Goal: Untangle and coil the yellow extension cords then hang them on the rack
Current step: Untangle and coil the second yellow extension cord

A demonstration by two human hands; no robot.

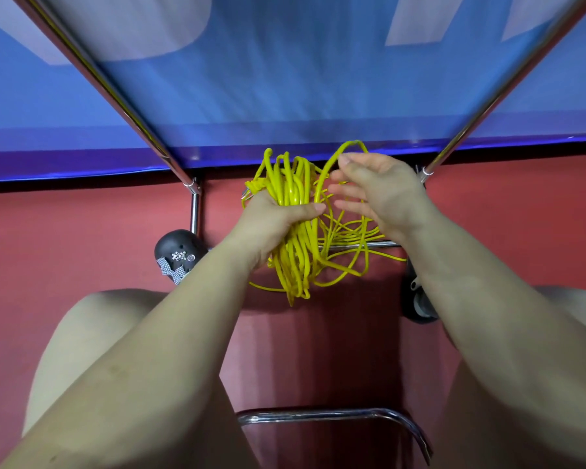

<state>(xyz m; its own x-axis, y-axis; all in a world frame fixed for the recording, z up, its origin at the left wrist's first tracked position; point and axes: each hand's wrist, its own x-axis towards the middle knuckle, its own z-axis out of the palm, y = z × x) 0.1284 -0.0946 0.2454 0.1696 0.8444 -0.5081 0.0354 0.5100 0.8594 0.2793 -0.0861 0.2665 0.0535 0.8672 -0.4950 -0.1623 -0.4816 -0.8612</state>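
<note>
Two hands — left hand [274,214] grips yellow cords [298,238], right hand [376,194] beside.

The yellow extension cords [293,231] look like smooth plastic-sheathed cable with a slight gloss; highlights run along the strands. The rack [139,111] is polished chrome-like metal tubing, mirror-bright, its two long bars running to 11 and 1 o'clock, with a lower crossbar behind the cords. At 6 o'clock a curved metal tube [335,416] shows the same shiny finish. The blue banner [285,79] at 12 o'clock looks like smooth, semi-gloss sheet, vinyl or coated cloth; which one cannot be told. The red floor [82,231] is matt and even. At 9 o'clock a black shoe [180,247] has a dull glossy surface, with a checked cloth bow.
</note>
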